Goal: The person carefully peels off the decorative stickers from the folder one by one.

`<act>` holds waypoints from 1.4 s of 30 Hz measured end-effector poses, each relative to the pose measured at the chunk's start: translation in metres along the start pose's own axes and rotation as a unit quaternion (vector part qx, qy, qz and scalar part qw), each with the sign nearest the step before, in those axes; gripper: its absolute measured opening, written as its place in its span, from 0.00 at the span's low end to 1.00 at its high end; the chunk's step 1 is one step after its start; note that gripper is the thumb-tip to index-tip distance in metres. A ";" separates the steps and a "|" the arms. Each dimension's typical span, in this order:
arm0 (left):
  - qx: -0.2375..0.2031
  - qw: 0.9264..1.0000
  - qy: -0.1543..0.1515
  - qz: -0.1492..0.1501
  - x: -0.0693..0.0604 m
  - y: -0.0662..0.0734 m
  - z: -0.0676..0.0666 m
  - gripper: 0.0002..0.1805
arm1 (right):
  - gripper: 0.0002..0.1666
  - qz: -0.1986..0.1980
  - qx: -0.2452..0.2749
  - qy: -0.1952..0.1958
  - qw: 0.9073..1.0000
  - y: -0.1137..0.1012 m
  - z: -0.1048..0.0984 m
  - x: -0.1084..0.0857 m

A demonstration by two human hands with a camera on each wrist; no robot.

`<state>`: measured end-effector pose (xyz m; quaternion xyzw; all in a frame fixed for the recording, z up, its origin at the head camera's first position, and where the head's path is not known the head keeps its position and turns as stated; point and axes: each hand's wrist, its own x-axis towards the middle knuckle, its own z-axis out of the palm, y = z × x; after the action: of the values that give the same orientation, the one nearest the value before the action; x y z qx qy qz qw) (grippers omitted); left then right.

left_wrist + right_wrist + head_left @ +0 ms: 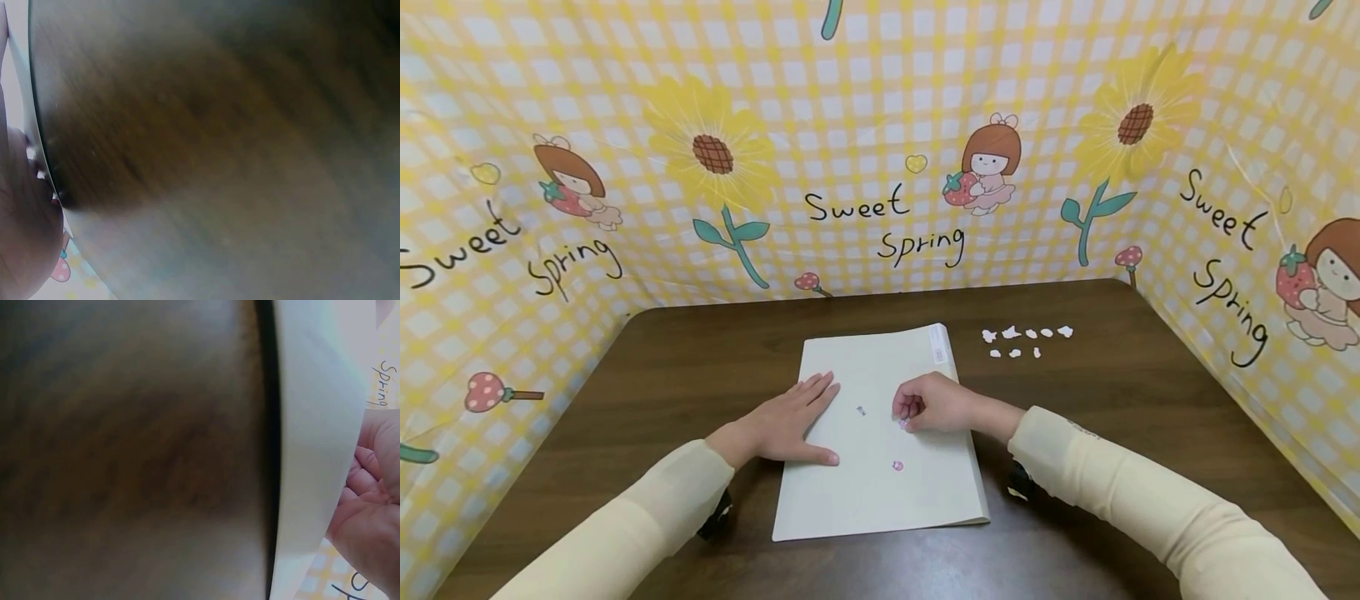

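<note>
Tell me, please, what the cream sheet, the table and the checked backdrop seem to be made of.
The cream sheet: probably paper or thin card, matte, with a bent right edge.
The table: wood or wood-look laminate, since brown grain shows; slightly glossy, with a soft sheen in front.
The checked backdrop: likely printed fabric, matte, softly creased.

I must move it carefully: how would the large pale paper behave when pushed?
The large pale paper may slide, lying on a smooth-looking table, though the left hand on it likely resists. It could bend: its top edge looks slightly curved.
</note>
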<state>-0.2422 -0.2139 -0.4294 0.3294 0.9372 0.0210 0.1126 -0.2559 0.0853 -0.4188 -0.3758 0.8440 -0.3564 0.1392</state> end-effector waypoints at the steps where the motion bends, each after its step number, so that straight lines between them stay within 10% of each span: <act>1: 0.000 1.000 -0.001 -0.001 0.000 0.000 0.000 0.64 | 0.08 0.000 -0.003 -0.001 1.000 0.000 0.000 0.000; 42: -0.009 1.000 0.013 0.013 -0.001 0.002 0.000 0.63 | 0.07 -0.003 -0.054 -0.013 0.998 -0.007 0.002 0.001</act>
<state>-0.2401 -0.2132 -0.4289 0.3399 0.9342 0.0349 0.1025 -0.2518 0.0808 -0.4153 -0.3893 0.8592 -0.3061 0.1284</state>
